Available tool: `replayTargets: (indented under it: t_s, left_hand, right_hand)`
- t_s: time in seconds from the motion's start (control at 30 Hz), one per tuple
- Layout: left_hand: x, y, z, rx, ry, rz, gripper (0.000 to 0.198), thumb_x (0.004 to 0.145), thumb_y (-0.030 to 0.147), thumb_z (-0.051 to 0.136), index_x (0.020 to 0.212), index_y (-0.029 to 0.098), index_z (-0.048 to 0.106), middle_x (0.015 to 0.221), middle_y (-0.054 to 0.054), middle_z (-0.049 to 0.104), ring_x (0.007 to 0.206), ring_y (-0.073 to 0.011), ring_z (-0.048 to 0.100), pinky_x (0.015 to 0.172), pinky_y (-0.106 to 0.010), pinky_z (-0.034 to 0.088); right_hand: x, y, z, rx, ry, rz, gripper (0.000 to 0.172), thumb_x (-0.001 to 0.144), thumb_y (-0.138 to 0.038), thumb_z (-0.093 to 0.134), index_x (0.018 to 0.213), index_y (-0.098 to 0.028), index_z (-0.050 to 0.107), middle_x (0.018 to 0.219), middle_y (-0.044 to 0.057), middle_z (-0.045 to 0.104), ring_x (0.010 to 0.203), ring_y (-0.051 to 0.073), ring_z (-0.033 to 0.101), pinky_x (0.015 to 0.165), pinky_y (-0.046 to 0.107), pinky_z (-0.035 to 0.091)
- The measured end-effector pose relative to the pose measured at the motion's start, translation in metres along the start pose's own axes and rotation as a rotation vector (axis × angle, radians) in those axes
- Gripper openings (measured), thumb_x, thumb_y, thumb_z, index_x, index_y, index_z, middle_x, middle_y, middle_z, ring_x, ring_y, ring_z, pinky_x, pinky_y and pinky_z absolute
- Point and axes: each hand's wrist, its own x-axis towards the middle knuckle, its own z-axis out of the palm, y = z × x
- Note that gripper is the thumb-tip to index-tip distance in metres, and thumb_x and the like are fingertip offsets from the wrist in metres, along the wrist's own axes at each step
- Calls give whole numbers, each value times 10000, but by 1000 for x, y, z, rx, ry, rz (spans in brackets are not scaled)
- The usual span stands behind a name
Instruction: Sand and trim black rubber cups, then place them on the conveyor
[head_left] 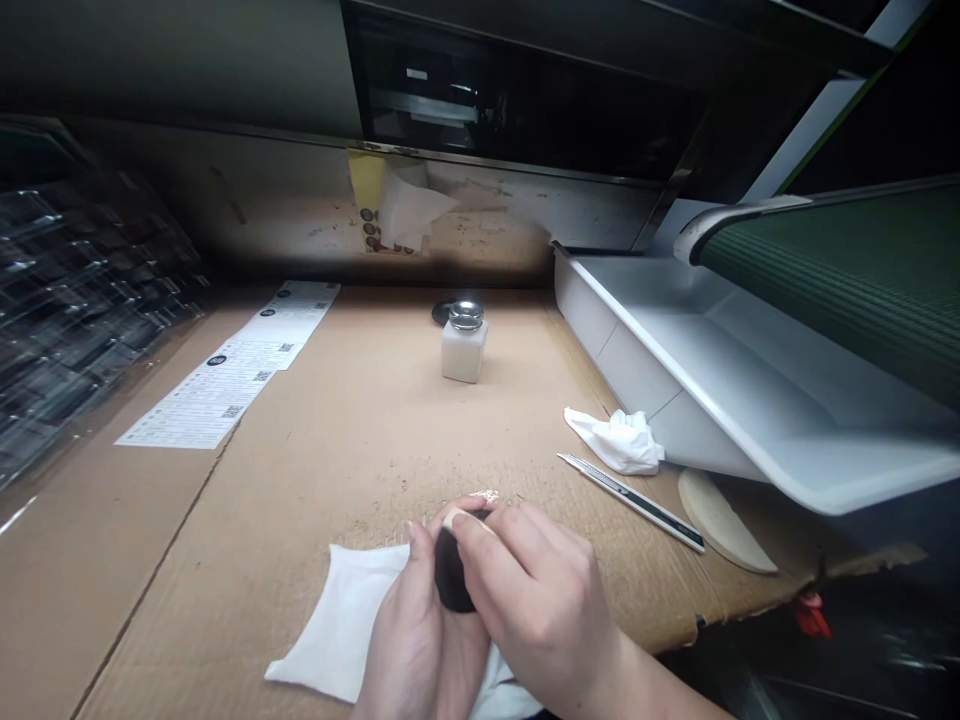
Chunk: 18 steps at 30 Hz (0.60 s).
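My left hand [420, 640] cradles a round black object [452, 570], resting over a white cloth [341, 620] that lies on the cardboard. My right hand [532, 600] pinches a small pale stick or swab [469, 525], and its end presses against the top of the black object. Fingers of both hands hide most of that object. Farther up the cardboard stands a white solvent dispenser bottle with a metal pump top [464, 345], well away from both hands. A flat black disc [441, 313] lies partly hidden behind it.
A utility knife [630, 500], crumpled white tissue [615, 440] and a curved wooden piece [720, 520] lie to the right, below a white plastic tray [675, 370] and a green belt [840, 270]. Printed sheets with QR codes [225, 385] and stacked clear trays [82, 300] are left.
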Motion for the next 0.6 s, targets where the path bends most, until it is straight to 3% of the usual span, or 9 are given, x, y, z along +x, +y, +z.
replayTargets:
  t_s: [0.13,0.33,0.43,0.53,0.6]
  left_hand:
    - [-3,0,0,1,51,2,281,870,307,438,917,164,675,955,-72,663,1036,-212,551,981,-367,374]
    - [-4,-2,-2,11,-46,29,351,875,368,406,929,136,665,960,-90,656,1015,-222,554,969,-367,381]
    - [-4,-2,-6,18,-12,20,307,868,343,433,904,149,669,929,-73,661,972,-201,570,953,-347,394]
    - [-4,-1,-7,34,41,4,286,874,297,432,836,155,678,837,-53,669,908,-171,588,931,-318,408]
    - [-4,0,-6,24,15,1,319,881,318,408,846,152,678,857,-63,673,930,-184,585,929,-336,408]
  right_hand:
    - [4,-6,6,-40,41,25,188,814,-138,539,983,-134,619,733,47,593,691,138,546,598,240,446]
    - [-5,-7,2,-84,13,-13,176,820,-134,525,962,-135,628,645,28,554,612,120,507,580,237,433]
    - [0,-6,7,-87,6,-22,173,826,-160,521,964,-144,623,667,32,563,621,128,506,557,245,414]
    - [13,-5,8,10,-18,28,169,834,-184,507,962,-166,615,668,19,564,614,131,514,533,246,415]
    - [20,-3,-1,165,-3,114,165,827,-165,506,958,-179,604,724,17,592,661,125,550,584,235,456]
